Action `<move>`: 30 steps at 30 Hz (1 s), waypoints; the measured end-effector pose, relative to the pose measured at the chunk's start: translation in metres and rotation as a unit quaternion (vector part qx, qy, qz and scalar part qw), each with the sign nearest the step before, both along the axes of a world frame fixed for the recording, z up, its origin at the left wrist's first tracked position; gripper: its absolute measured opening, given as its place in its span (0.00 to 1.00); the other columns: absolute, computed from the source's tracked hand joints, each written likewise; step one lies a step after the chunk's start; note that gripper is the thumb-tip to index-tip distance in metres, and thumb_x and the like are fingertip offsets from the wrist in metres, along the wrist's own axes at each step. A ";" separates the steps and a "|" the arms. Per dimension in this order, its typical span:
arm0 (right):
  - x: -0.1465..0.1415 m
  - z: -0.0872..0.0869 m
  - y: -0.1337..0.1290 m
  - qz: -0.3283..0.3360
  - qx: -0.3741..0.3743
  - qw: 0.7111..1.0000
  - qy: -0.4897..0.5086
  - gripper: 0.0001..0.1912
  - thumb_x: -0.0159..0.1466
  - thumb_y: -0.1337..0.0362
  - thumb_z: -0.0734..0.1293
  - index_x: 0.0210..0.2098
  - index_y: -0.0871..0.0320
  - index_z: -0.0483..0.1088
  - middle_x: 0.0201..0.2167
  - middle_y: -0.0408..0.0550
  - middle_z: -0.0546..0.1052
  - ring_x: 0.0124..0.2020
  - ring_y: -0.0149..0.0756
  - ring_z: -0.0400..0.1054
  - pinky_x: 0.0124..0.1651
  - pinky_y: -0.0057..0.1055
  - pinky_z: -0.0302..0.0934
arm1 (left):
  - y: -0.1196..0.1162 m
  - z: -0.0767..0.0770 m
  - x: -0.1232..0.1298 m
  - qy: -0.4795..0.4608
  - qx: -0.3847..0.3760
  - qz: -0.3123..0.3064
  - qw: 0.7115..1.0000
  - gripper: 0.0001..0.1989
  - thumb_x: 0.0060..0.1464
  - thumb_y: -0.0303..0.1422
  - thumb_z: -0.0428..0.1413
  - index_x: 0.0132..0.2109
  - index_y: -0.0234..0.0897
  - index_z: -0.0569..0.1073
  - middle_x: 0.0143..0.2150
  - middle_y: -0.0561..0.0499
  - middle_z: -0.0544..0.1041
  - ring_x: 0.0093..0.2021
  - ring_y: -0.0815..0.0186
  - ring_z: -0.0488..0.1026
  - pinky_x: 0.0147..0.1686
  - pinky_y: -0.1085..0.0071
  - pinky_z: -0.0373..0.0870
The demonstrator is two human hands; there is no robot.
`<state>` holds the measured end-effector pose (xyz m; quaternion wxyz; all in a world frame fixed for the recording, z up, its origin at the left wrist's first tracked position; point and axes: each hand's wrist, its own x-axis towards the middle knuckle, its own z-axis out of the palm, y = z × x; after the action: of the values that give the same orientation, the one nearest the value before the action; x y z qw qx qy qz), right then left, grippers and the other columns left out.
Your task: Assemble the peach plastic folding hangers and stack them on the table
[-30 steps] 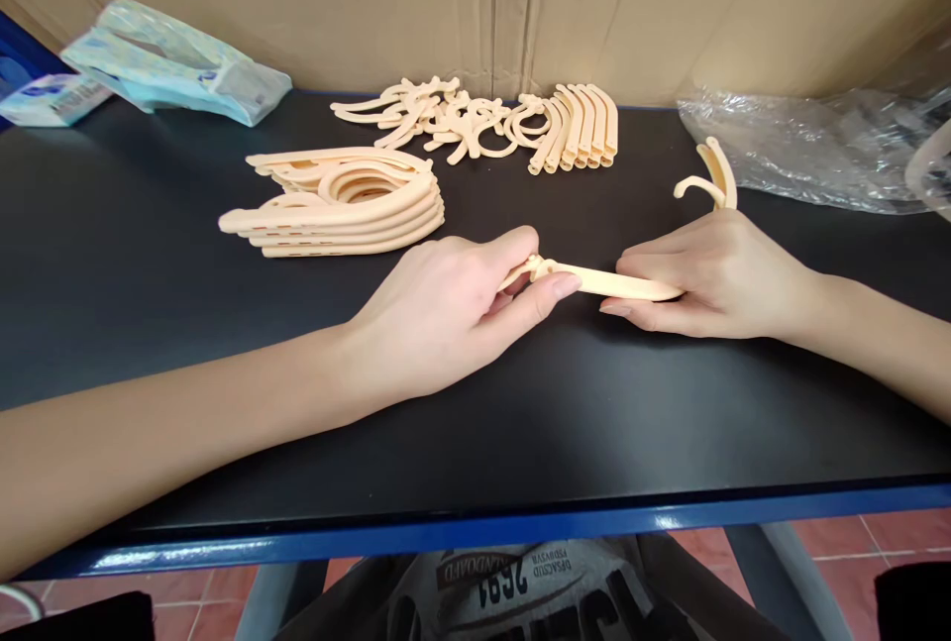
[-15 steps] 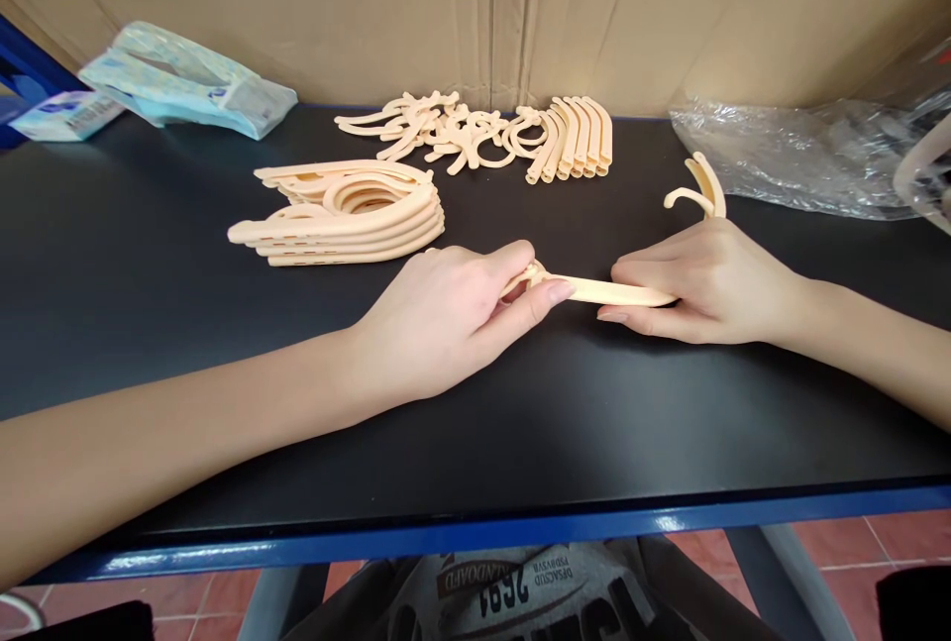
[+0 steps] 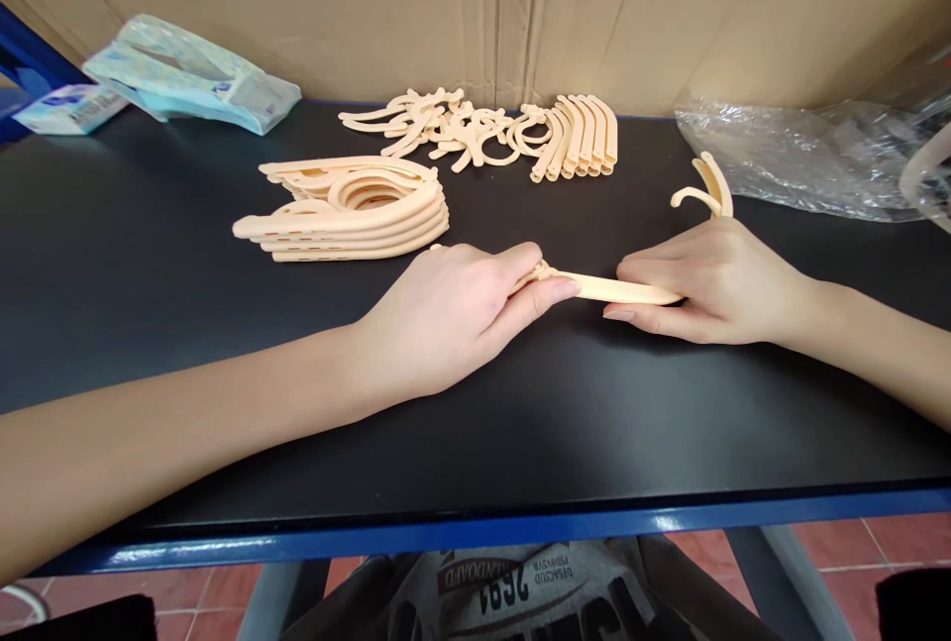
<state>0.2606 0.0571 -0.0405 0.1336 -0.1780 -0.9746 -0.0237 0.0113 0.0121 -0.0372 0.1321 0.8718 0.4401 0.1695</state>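
Both my hands are closed round one cream plastic folding clothes hanger (image 3: pixel 624 290) held low over the black table. My left hand (image 3: pixel 461 319) grips its left end between thumb and fingers, and much of that end is hidden. Around the right end my right hand (image 3: pixel 705 279) is wrapped; a curved hook and an arm tip (image 3: pixel 713 187) stick up behind the knuckles. Left of centre, beyond my left hand, lies a neat stack of folded hangers (image 3: pixel 349 215).
Loose hooks and small curved parts (image 3: pixel 453 126) lie at the back beside a row of hanger arms (image 3: pixel 583 138). A clear plastic bag (image 3: pixel 788 160) is at the back right. Tissue packs (image 3: pixel 193 76) sit at the back left. Cardboard (image 3: pixel 371 7) stands behind the table (image 3: pixel 520 443).
Almost nothing differs. The whole view has shifted slightly, and both hands keep their grip on the hanger, with its left end tucked a little closer under my left fingers.
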 end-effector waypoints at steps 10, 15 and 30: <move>0.004 -0.006 0.003 -0.004 -0.003 1.000 0.016 0.22 0.70 0.54 0.60 0.22 0.57 0.59 0.15 0.37 0.57 0.16 0.26 0.48 0.21 0.28 0.42 | 0.001 -0.003 -0.002 -0.038 0.014 -0.028 0.999 0.20 0.69 0.41 0.46 0.41 0.33 0.77 0.22 0.58 0.66 0.19 0.73 0.58 0.23 0.72 0.50; 0.004 -0.009 0.003 -0.011 -0.004 1.000 0.013 0.21 0.69 0.53 0.61 0.23 0.56 0.59 0.15 0.37 0.57 0.16 0.26 0.48 0.22 0.29 0.41 | 0.000 -0.003 -0.002 -0.027 0.024 -0.046 0.998 0.20 0.69 0.41 0.45 0.42 0.33 0.77 0.19 0.59 0.62 0.19 0.72 0.59 0.23 0.72 0.50; 0.002 -0.005 0.002 0.008 -0.005 1.000 0.020 0.22 0.71 0.56 0.59 0.23 0.58 0.59 0.16 0.37 0.57 0.17 0.25 0.47 0.22 0.28 0.41 | 0.000 0.000 0.001 0.036 0.016 -0.013 0.999 0.21 0.70 0.41 0.43 0.47 0.30 0.75 0.22 0.57 0.67 0.21 0.68 0.66 0.24 0.71 0.51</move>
<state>0.2627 0.0586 -0.0460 0.1522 -0.1717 -0.9732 -0.0140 0.0124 0.0125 -0.0374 0.1047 0.8847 0.4308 0.1437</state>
